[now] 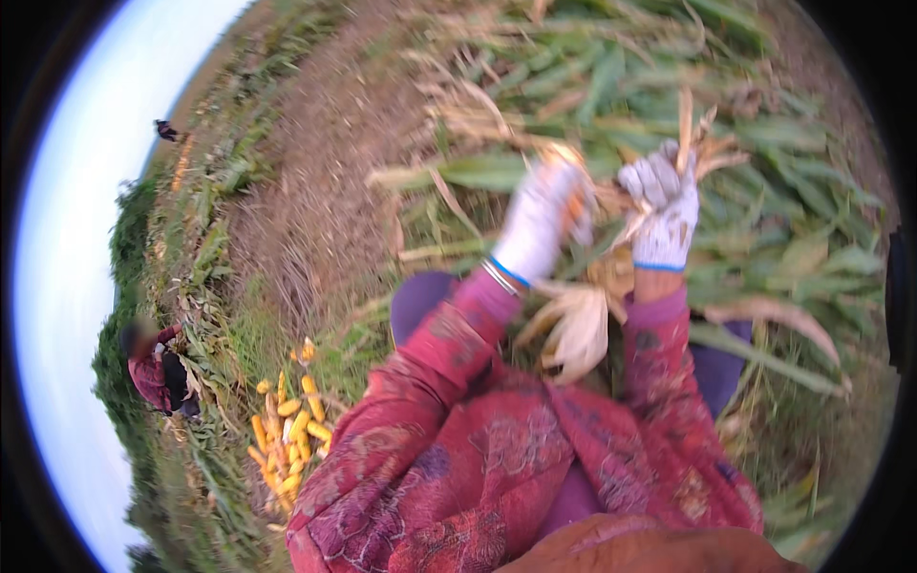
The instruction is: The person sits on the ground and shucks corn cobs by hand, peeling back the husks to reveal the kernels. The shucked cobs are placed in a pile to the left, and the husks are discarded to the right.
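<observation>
My left hand, in a white knit glove with a blue cuff edge, is blurred by motion. It is closed around an ear of corn, of which only an orange strip shows. My right hand, gloved alike and soiled, grips dry corn husks that stick out above the fist. Between the hands runs a strand of husk; whether it is still joined to the ear I cannot tell. Below the hands, between my knees, hangs a pale dry husk.
Cut corn stalks and leaves lie thickly before me and to the right. Husked yellow ears are heaped at my left. Bare soil stretches beyond. A person squats farther left; another person is far off.
</observation>
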Motion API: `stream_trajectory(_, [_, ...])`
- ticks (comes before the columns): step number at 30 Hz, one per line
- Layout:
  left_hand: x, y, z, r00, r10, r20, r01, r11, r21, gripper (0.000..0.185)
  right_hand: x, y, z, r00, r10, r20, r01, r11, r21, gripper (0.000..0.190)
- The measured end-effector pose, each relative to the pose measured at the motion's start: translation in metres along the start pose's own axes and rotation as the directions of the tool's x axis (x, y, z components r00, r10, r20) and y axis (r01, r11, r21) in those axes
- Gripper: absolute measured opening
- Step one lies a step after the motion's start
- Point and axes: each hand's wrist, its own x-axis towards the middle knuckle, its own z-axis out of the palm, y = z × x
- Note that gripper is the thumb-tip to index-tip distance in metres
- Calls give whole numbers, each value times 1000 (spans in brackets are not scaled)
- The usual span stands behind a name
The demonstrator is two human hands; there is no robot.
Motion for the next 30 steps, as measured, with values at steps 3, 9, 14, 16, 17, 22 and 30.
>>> stream_trajectory(3, [-28, 53, -15, 957, 12, -290, 45, 981, 187, 43, -55, -18, -40, 889, -169, -425, -195, 701, -686, 41])
stream_trajectory(9, [-207, 130, -229, 435, 531, -727, 321, 663, 677, 51, -132, -54, -107, 705, 633, -320, 42, -487, -872, 84])
stream_trajectory(14, [-389, 146, -356, 393, 683, -616, 915, -224, 336, 79, -9, -54, -136, 958, 214, -192, -71, -469, -880, 57])
stream_trajectory(16, [-337, 123, -360, 467, 658, -591, 743, 71, 666, 77, 27, -51, -178, 972, 205, -115, 60, -690, -722, 63])
stream_trajectory(17, [-246, 114, -293, 506, 453, -734, 722, 242, 648, 74, 32, -62, -207, 952, 186, -243, 15, -822, -570, 67])
stream_trajectory(22, [-94, 61, -258, 865, 100, -491, 318, 647, 693, 52, -71, 0, -222, 667, 569, -481, 359, -811, -461, 64])
stream_trajectory(30, [37, -123, -224, 843, -451, 293, -165, 303, 939, 75, -73, -8, -206, 726, 560, -399, 306, -783, -542, 78])
